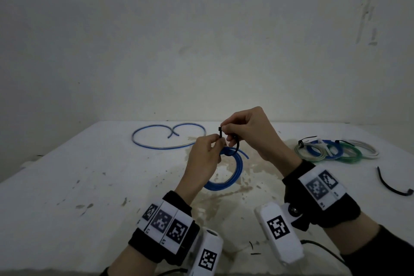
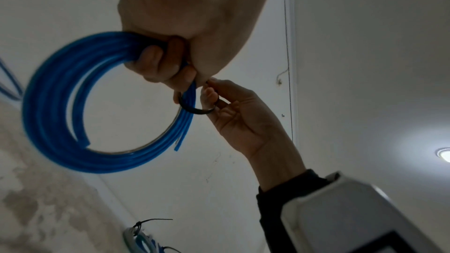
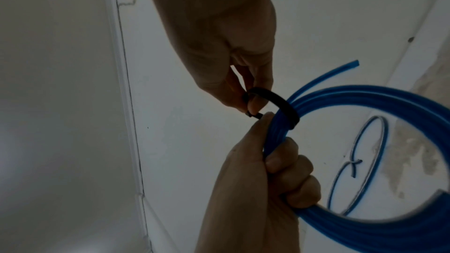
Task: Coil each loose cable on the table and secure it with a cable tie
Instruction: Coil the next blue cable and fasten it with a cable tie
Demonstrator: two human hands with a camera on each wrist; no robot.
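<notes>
Above the table (image 1: pixel 94 177), my left hand (image 1: pixel 202 159) grips the blue coil (image 1: pixel 233 175); my right hand (image 1: pixel 248 132) pinches the black tie (image 1: pixel 237 144) looped round it.

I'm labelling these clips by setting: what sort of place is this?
Probably a bare, makeshift work corner rather than a fitted workshop: a stained white table pushed against a scuffed plain wall, holding only cables, such as the tied coils at the right.
</notes>
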